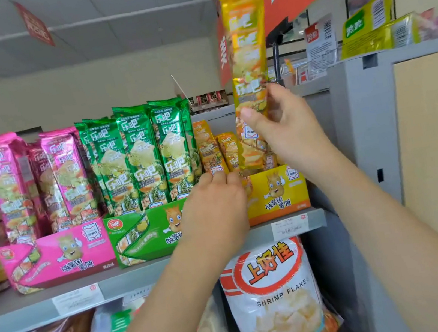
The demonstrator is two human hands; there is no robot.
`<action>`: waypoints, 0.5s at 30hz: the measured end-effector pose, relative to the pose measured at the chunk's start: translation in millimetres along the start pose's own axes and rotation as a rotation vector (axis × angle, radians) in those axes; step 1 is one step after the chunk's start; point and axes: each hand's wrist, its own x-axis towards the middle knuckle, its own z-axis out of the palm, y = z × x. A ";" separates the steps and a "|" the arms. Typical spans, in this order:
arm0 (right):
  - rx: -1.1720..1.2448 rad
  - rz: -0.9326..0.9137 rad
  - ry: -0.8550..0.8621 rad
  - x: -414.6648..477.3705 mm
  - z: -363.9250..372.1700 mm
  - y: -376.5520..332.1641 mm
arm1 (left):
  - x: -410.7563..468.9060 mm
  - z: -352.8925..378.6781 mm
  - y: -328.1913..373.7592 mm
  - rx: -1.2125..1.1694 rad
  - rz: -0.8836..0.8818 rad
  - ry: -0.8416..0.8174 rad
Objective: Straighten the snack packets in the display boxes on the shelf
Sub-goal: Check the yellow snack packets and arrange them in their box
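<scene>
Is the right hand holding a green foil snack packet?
No, the right hand pinches a yellow foil snack packet; the green foil packets stand in a green cardboard box.

Three boxes sit side by side on the shelf (143,275): the left box (60,257), the middle box (142,235) and the right box (276,194). Packets stand up in each one. The right hand (290,131) holds the lifted packet (246,46) up over the right box. The left hand (215,203) is at the front of that box, touching the packets in it (209,147). A big bag (275,294) sits under the shelf, below the right box.
</scene>
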 end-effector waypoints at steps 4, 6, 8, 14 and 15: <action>0.087 -0.154 0.095 -33.5 -20.1 -27.9 | -6.2 -0.1 2.1 -0.058 -0.016 0.062; 0.162 -0.123 0.059 -57.5 -27.4 -38.1 | -14.0 -1.9 3.7 -0.188 -0.015 0.168; 0.261 -0.025 0.006 -86.2 -32.0 -42.1 | -27.4 -6.3 7.5 -0.437 -0.038 0.319; 0.469 0.363 -0.157 -165.0 -29.4 -26.1 | -77.0 -20.4 39.5 -1.712 -0.101 0.166; 0.520 0.442 -0.166 -175.4 -28.3 -23.2 | -82.5 -19.6 44.7 -1.796 -0.104 0.154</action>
